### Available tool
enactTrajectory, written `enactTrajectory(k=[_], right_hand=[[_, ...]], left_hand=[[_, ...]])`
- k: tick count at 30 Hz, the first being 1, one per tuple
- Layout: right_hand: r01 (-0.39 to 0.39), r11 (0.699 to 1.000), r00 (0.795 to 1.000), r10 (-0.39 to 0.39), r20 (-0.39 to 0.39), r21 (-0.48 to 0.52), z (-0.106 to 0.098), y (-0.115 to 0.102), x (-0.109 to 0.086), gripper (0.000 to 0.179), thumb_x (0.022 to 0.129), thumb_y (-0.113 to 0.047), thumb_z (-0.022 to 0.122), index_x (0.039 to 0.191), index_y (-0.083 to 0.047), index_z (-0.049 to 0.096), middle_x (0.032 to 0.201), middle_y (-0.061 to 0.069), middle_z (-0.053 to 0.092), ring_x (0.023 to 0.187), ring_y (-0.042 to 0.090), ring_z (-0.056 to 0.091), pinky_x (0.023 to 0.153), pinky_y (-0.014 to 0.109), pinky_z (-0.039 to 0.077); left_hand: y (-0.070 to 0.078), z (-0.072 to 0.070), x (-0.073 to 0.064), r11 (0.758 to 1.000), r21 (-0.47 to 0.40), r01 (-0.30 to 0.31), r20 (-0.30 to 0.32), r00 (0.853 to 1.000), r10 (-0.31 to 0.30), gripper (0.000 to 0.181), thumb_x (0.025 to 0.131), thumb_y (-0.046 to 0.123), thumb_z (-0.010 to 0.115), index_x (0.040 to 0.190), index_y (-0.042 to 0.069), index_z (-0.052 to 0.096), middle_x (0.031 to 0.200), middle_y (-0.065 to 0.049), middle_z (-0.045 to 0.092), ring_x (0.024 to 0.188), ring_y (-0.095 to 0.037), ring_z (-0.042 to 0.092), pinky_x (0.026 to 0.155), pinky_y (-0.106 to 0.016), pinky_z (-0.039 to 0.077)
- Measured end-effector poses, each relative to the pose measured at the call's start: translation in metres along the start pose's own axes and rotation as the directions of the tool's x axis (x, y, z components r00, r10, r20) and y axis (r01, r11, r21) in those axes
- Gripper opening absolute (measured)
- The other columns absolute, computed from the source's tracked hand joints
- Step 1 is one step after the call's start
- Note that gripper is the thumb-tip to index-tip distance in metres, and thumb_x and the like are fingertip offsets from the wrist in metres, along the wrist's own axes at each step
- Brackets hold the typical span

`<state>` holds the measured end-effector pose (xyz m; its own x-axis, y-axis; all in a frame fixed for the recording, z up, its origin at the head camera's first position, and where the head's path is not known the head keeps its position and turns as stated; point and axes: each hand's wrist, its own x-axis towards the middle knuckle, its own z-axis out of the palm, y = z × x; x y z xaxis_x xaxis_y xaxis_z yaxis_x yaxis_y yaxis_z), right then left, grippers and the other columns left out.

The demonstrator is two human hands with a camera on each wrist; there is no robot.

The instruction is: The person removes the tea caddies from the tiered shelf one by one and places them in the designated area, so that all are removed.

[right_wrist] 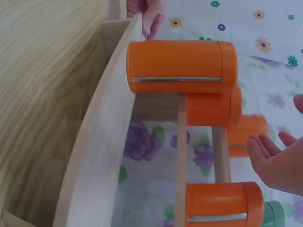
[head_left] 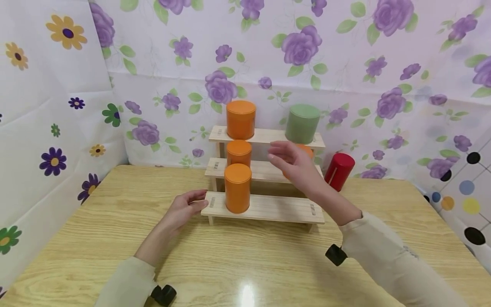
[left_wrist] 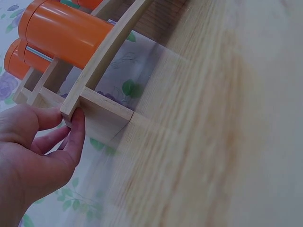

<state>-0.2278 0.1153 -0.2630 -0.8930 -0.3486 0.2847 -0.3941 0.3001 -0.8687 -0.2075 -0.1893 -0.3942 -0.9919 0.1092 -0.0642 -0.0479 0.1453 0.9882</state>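
Observation:
A three-step wooden rack [head_left: 280,207] stands on the table. My left hand [head_left: 184,211] pinches the left end of its lowest board between thumb and fingers, as the left wrist view shows close up. Orange canisters stand at the left of each step: bottom [head_left: 238,187], middle [head_left: 239,152] and top [head_left: 241,119]. A green canister [head_left: 303,123] is at the top right. My right hand [head_left: 293,164] hovers before the middle step, fingers loosely bent and holding nothing. It partly hides another orange canister [right_wrist: 218,205] at that step's right end.
A red canister [head_left: 339,171] stands on the table [head_left: 245,256] just right of the rack, tilted in this view. Flower-printed cloth [head_left: 172,51] hangs behind and to the left. A dotted cloth [head_left: 468,187] is at the right edge.

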Motion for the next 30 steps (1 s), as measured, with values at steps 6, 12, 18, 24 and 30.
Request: enactTrajectory(k=[6, 12, 18, 24, 30], right_hand=[[-0.031, 0.998, 0.999, 0.03, 0.015, 0.053, 0.013, 0.002, 0.001, 0.049, 0.095, -0.019, 0.063, 0.137, 0.0, 0.048, 0.13, 0.02, 0.056, 0.116, 0.028, 0.055, 0.098, 0.042, 0.045], [-0.1, 0.986, 0.995, 0.097, 0.031, 0.132, 0.026, 0.005, 0.0, 0.053, 0.093, -0.018, 0.066, 0.139, -0.002, 0.046, 0.133, 0.019, 0.053, 0.119, 0.028, 0.052, 0.099, 0.041, 0.043], [-0.164, 0.966, 0.986, 0.161, 0.033, 0.198, 0.038, 0.012, 0.002, 0.054, 0.09, -0.016, 0.069, 0.138, -0.004, 0.046, 0.132, 0.016, 0.054, 0.121, 0.027, 0.051, 0.101, 0.04, 0.041], [-0.144, 0.956, 0.99, 0.139, 0.04, 0.255, 0.049, 0.019, 0.002, 0.058, 0.09, -0.014, 0.069, 0.14, -0.001, 0.043, 0.135, 0.016, 0.052, 0.123, 0.029, 0.049, 0.102, 0.041, 0.041], [-0.167, 0.948, 0.986, 0.165, 0.03, 0.272, 0.059, 0.024, 0.002, 0.058, 0.089, -0.016, 0.071, 0.139, -0.005, 0.044, 0.134, 0.012, 0.052, 0.122, 0.027, 0.051, 0.101, 0.038, 0.042]], left_hand=[[0.0, 0.001, 0.0, 1.0, -0.006, 0.009, 0.001, 1.0, -0.009, 0.047, 0.097, 0.006, 0.057, 0.139, -0.009, 0.042, 0.133, -0.024, 0.046, 0.108, -0.021, 0.053, 0.091, -0.031, 0.046], [0.002, 0.001, 0.0, 1.0, -0.009, 0.013, -0.002, 1.0, -0.013, 0.047, 0.097, 0.006, 0.056, 0.14, -0.009, 0.042, 0.133, -0.023, 0.046, 0.107, -0.021, 0.052, 0.089, -0.029, 0.047], [0.001, 0.001, 0.0, 1.0, -0.013, 0.004, 0.0, 1.0, -0.004, 0.047, 0.097, 0.005, 0.056, 0.139, -0.009, 0.042, 0.132, -0.022, 0.047, 0.103, -0.016, 0.052, 0.085, -0.025, 0.047], [-0.001, -0.001, -0.002, 0.999, -0.024, -0.047, 0.012, 0.999, 0.048, 0.052, 0.095, 0.013, 0.063, 0.137, -0.01, 0.044, 0.129, -0.023, 0.049, 0.105, -0.019, 0.054, 0.086, -0.026, 0.048], [-0.001, -0.001, -0.002, 0.998, -0.02, -0.053, 0.017, 0.998, 0.053, 0.051, 0.095, 0.011, 0.062, 0.137, -0.01, 0.044, 0.13, -0.025, 0.049, 0.104, -0.018, 0.056, 0.085, -0.027, 0.048]])
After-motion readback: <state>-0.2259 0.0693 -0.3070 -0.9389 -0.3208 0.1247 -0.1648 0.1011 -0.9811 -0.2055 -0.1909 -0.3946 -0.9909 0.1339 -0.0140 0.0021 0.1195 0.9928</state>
